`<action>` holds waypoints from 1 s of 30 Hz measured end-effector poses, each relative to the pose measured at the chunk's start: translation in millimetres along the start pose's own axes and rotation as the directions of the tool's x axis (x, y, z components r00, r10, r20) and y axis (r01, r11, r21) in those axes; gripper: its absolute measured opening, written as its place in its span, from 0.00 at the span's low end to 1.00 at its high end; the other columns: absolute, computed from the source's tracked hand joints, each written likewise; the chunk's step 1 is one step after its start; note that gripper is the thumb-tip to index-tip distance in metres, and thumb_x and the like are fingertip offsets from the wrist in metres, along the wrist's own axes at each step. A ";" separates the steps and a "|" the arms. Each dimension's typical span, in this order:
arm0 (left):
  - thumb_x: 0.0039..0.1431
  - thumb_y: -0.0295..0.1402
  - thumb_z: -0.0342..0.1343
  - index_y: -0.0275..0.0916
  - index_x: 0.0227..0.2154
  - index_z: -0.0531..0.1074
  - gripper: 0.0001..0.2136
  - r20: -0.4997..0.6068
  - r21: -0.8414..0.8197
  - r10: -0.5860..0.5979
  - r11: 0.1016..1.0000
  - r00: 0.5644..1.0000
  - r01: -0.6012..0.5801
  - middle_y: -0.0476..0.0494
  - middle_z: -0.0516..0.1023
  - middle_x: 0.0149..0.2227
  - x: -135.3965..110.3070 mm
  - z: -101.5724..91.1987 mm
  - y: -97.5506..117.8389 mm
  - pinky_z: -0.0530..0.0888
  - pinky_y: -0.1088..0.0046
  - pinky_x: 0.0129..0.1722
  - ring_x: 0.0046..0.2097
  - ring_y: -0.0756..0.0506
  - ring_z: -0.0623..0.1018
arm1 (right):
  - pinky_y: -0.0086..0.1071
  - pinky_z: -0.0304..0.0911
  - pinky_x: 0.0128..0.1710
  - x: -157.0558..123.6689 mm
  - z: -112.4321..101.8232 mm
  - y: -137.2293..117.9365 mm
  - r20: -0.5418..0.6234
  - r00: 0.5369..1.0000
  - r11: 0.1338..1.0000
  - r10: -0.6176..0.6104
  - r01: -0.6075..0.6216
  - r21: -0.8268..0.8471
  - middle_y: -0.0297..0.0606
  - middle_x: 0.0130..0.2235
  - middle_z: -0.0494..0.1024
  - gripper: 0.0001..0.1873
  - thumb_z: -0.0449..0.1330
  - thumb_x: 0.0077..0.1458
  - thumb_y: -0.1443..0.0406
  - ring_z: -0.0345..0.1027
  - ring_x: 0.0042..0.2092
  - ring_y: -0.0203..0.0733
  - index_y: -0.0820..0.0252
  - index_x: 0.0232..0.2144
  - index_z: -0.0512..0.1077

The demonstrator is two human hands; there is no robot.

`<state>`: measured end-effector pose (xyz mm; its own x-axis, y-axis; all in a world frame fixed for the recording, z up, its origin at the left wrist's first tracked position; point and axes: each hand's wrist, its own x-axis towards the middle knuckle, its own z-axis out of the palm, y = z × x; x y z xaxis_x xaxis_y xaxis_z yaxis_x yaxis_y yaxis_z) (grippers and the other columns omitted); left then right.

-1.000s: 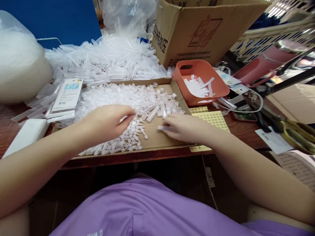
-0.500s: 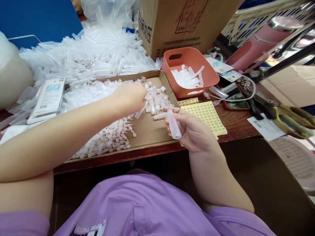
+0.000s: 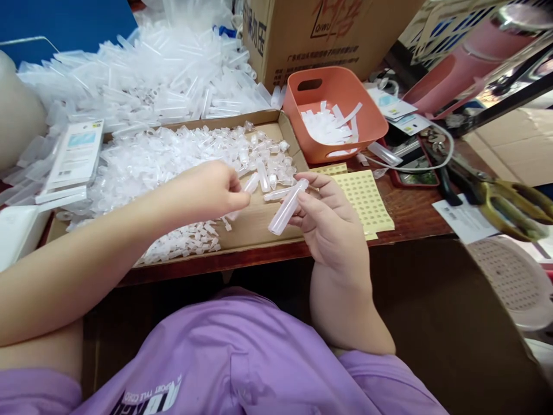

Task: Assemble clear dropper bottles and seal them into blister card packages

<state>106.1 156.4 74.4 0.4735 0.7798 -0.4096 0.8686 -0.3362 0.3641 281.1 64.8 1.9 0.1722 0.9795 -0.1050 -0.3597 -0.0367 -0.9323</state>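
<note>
handling is judged unfinished: the right hand pinches one clear tube over the cardboard tray, the left hand curls, grip indeterminable, and numerous plastic pieces lie loose.

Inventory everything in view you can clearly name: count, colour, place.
Table: one, reddish-brown, foreground
Tray: one, brown, on table
Held tube: one, translucent, centre
Small parts: uncountable, whitish, in tray
Loose tubes: uncountable, translucent, heaped behind tray
Basket: one, orange, right of tray
Strips: several, white, in basket
Carton: one, brown, behind basket
Dotted sheets: at least two, yellow, right of tray
Scissors: one, olive handles, far right
Bottle: one, pink, back right
Printed cards: several, white, both sides
Panel: one, blue, back left
Shirt: one, purple, bottom
Left hand: one, bare, over tray
Right hand: one, bare, on held tube
</note>
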 end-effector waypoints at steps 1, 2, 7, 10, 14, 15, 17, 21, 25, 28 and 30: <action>0.56 0.41 0.57 0.37 0.28 0.77 0.12 0.069 -0.255 0.013 0.967 0.998 0.005 0.43 0.77 0.26 -12.4 0.8 -6.2 0.70 0.69 0.29 0.30 0.42 0.78 | 0.24 0.73 0.29 -0.8 3.6 -0.4 0.010 0.999 0.999 0.035 -0.035 0.027 0.27 0.32 0.74 0.20 0.68 0.49 0.58 0.72 0.30 0.31 0.51 0.43 0.68; 0.55 0.41 0.59 0.37 0.28 0.76 0.11 0.137 -0.517 0.053 0.856 0.989 0.026 0.45 0.77 0.25 -24.8 3.6 -12.5 0.71 0.71 0.29 0.29 0.44 0.78 | 0.23 0.72 0.27 -1.4 7.9 -0.7 0.030 0.997 0.996 0.073 -0.075 0.054 0.27 0.31 0.74 0.20 0.68 0.48 0.59 0.71 0.29 0.30 0.52 0.43 0.68; 0.56 0.34 0.63 0.36 0.32 0.74 0.07 0.286 -0.958 0.178 0.079 0.942 0.276 0.43 0.84 0.30 -73.2 39.9 -36.6 0.77 0.76 0.30 0.31 0.47 0.83 | 0.22 0.69 0.25 -4.4 36.1 5.3 0.200 0.960 0.975 0.194 -0.212 0.070 0.26 0.29 0.73 0.20 0.69 0.46 0.58 0.70 0.27 0.30 0.53 0.41 0.68; 0.57 0.33 0.63 0.35 0.35 0.75 0.07 0.267 -0.951 0.151 -0.118 0.952 0.285 0.42 0.85 0.31 -90.6 64.3 -46.4 0.78 0.78 0.32 0.34 0.46 0.84 | 0.25 0.70 0.28 -12.0 52.4 12.6 0.283 0.940 0.980 0.192 -0.200 -0.002 0.26 0.29 0.72 0.18 0.68 0.49 0.58 0.70 0.28 0.31 0.52 0.41 0.69; 0.57 0.33 0.64 0.36 0.42 0.77 0.11 0.262 -0.918 0.167 -0.261 0.951 0.299 0.39 0.86 0.39 -115.8 88.1 -58.8 0.79 0.76 0.36 0.38 0.45 0.85 | 0.26 0.70 0.33 -34.6 67.1 20.3 0.371 0.912 0.973 0.173 -0.100 -0.207 0.29 0.33 0.73 0.14 0.64 0.58 0.61 0.70 0.33 0.32 0.49 0.46 0.70; 0.57 0.33 0.65 0.36 0.43 0.78 0.12 0.265 -0.907 0.167 -0.292 0.950 0.304 0.40 0.86 0.40 -122.7 93.3 -61.6 0.78 0.76 0.37 0.40 0.45 0.84 | 0.26 0.69 0.35 -40.9 69.2 22.1 0.407 0.897 0.960 0.175 -0.062 -0.274 0.30 0.35 0.74 0.13 0.63 0.59 0.61 0.71 0.34 0.32 0.50 0.47 0.70; 0.57 0.34 0.66 0.36 0.42 0.78 0.11 0.266 -0.889 0.172 -0.337 0.949 0.310 0.41 0.85 0.40 -134.8 104.0 -66.7 0.77 0.76 0.40 0.42 0.47 0.83 | 0.27 0.70 0.39 -51.8 71.9 26.5 0.489 0.859 0.915 0.154 0.063 -0.399 0.31 0.38 0.76 0.13 0.63 0.61 0.62 0.72 0.38 0.33 0.51 0.48 0.70; 0.53 0.33 0.70 0.34 0.36 0.79 0.10 0.245 -0.861 0.229 -0.395 0.942 0.320 0.45 0.84 0.35 -146.0 124.8 -75.8 0.75 0.79 0.40 0.37 0.52 0.81 | 0.29 0.69 0.41 -59.7 75.6 34.5 0.651 0.758 0.715 0.026 0.442 -0.542 0.33 0.37 0.78 0.14 0.65 0.60 0.62 0.73 0.38 0.35 0.55 0.48 0.73; 0.50 0.34 0.72 0.35 0.36 0.78 0.13 0.226 -0.806 0.260 -0.491 0.939 0.330 0.46 0.83 0.32 -147.3 134.2 -84.8 0.76 0.77 0.38 0.36 0.50 0.82 | 0.30 0.69 0.38 -43.7 84.3 28.9 0.738 0.673 0.529 -0.045 0.643 -0.554 0.38 0.37 0.79 0.11 0.59 0.64 0.63 0.74 0.38 0.38 0.56 0.48 0.75; 0.52 0.33 0.71 0.36 0.39 0.78 0.13 0.267 -0.770 0.262 -0.522 0.928 0.369 0.44 0.84 0.33 -148.7 134.0 -91.4 0.77 0.76 0.37 0.38 0.47 0.84 | 0.32 0.68 0.40 -19.3 96.9 18.5 0.788 0.615 0.283 -0.032 0.762 -0.583 0.42 0.39 0.80 0.10 0.56 0.65 0.66 0.74 0.40 0.40 0.58 0.43 0.76; 0.52 0.33 0.71 0.36 0.39 0.79 0.12 0.321 -0.747 0.259 -0.522 0.911 0.412 0.43 0.84 0.34 -149.6 133.5 -95.0 0.77 0.76 0.37 0.38 0.47 0.84 | 0.34 0.65 0.37 -3.0 107.7 14.7 0.846 0.518 0.072 0.122 0.846 -0.528 0.43 0.40 0.80 0.10 0.55 0.65 0.65 0.73 0.40 0.43 0.59 0.42 0.76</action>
<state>-27.7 1.2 -10.6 0.7033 0.4538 -0.5472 -0.3675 0.8910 0.2666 176.6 82.6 25.8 -0.7310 0.6710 0.1245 0.6041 0.7211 -0.3392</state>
